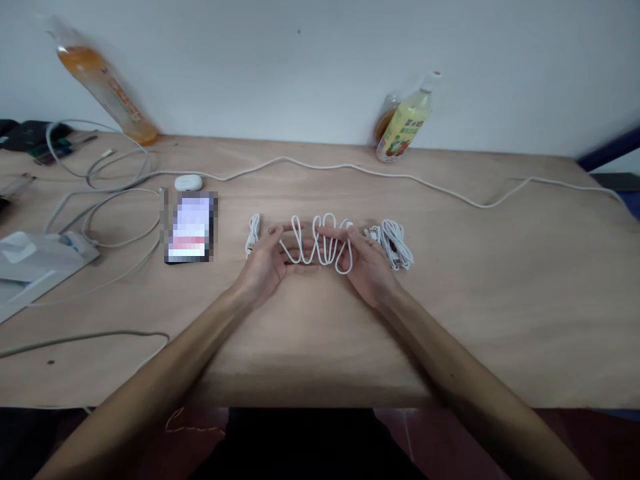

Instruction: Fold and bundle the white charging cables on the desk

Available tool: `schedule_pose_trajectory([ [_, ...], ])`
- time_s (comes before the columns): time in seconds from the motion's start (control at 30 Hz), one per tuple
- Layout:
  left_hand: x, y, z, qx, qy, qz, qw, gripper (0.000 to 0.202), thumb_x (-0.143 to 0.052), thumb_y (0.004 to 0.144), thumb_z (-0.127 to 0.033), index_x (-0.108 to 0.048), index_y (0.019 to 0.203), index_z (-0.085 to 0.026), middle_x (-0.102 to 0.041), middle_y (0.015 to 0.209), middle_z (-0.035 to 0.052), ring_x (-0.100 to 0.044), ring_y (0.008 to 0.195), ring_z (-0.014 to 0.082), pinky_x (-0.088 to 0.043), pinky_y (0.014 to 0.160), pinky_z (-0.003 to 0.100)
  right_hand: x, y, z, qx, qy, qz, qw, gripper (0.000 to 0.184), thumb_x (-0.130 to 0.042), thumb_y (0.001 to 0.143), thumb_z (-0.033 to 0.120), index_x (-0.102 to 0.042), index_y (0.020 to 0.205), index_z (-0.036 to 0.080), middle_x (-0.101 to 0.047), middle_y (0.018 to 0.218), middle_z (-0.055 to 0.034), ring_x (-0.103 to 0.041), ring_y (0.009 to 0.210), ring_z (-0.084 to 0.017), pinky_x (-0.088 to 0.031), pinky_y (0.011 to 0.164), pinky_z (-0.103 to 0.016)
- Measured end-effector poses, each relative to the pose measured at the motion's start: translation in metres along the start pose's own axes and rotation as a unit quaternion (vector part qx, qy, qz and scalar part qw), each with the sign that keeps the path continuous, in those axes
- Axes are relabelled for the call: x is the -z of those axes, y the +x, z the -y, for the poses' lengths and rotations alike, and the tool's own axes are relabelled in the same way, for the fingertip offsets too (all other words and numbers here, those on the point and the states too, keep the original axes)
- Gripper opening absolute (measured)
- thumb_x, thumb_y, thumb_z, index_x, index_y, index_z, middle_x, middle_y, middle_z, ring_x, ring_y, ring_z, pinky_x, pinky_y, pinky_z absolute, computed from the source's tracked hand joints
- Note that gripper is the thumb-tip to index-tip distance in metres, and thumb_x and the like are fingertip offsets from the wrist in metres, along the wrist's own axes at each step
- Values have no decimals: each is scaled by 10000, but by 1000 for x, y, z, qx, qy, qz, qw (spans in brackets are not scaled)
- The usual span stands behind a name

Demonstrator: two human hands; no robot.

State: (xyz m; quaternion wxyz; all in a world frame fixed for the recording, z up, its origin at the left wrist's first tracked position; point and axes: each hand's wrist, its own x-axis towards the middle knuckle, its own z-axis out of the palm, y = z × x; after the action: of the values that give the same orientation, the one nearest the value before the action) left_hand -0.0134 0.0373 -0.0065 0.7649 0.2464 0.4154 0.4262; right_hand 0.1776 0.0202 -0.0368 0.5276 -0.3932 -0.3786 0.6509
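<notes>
A white cable (323, 243) lies in loose loops on the wooden table (320, 333) between my two hands. My left hand (265, 260) rests palm inward at the left end of the loops, fingers stretched toward them and touching the cable. My right hand (365, 263) mirrors it at the right end, fingers extended onto the loops. A small coiled white cable (253, 233) lies just left of my left hand. Another bundled white cable (395, 243) lies just right of my right hand.
A phone (189, 228) lies face up to the left, a white earbud case (189, 182) behind it. Two bottles (404, 123) (107, 87) lean on the wall. A long white cord (400, 177) crosses the table; more cables and a white packet (35, 257) sit at left.
</notes>
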Motion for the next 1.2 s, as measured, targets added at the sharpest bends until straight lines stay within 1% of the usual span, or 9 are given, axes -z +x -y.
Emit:
schedule_pose_trajectory([
  [0.27,9,5,5,-8,69,53,996,247,-627,1081,-136,-771,1282,-125,-862,1156,160,-853,1069,283,-697,998,435,-4,-3,1,16,-28,-15,999,546,-796,867,792,-888,961,262,-878,1118,-104,-768,1265,-356,-632,1068,-560],
  [0.37,11,6,6,-17,112,73,991,245,-649,1072,-155,-791,1268,-118,-863,1175,155,-849,1080,272,-691,996,401,-4,-4,2,31,-49,-24,998,557,-791,864,807,-893,962,268,-877,1124,-99,-761,1283,-361,-619,1094,-565],
  [0.47,11,6,5,-11,134,88,987,254,-643,1088,-214,-794,1267,-115,-860,1187,167,-843,1102,285,-687,995,416,-3,-4,0,38,-66,-29,997,562,-779,879,801,-898,1005,266,-871,1187,-100,-752,1306,-357,-611,1112,-556],
  [0.53,11,5,4,-13,144,75,987,268,-617,1100,-236,-790,1267,-117,-861,1169,170,-847,1081,291,-693,970,423,-3,-5,-2,41,-73,-28,996,562,-772,894,790,-898,1048,265,-873,1192,-100,-762,1292,-350,-611,1110,-549],
  [0.7,8,3,3,-54,152,-2,987,247,-583,1110,-244,-769,1231,-135,-854,1142,162,-856,988,286,-716,853,411,-4,-6,-6,43,-79,-28,996,589,-732,925,800,-897,1107,265,-887,1105,-93,-799,1220,-339,-629,1072,-539],
  [0.8,6,1,3,-63,144,-17,987,235,-568,1124,-272,-754,1174,-137,-843,1167,168,-854,966,281,-721,810,404,-4,-6,-7,59,-85,-40,994,571,-724,934,798,-901,1096,280,-888,1132,-82,-794,1232,-335,-621,1086,-539],
  [0.9,6,1,4,-63,146,-8,987,266,-547,1139,-286,-760,1115,-128,-834,1189,168,-852,956,265,-721,819,394,-4,-6,-6,73,-82,-43,993,550,-735,928,796,-907,1078,295,-885,1169,-76,-784,1255,-335,-615,1102,-536],
  [1.03,7,0,7,-87,160,-1,983,189,-659,1081,-246,-803,1055,-125,-843,1185,145,-846,962,239,-713,861,360,-3,-7,-4,67,-64,-45,995,542,-764,913,789,-910,1079,294,-881,1197,-76,-801,1204,-329,-619,1094,-534],
  [1.2,6,-1,7,-135,148,-36,979,120,-780,976,-217,-853,995,-124,-838,1286,130,-830,1040,220,-695,940,338,-4,-8,-2,61,-45,-36,996,519,-767,921,774,-911,1069,298,-887,1157,-72,-809,1172,-317,-625,1079,-524],
])
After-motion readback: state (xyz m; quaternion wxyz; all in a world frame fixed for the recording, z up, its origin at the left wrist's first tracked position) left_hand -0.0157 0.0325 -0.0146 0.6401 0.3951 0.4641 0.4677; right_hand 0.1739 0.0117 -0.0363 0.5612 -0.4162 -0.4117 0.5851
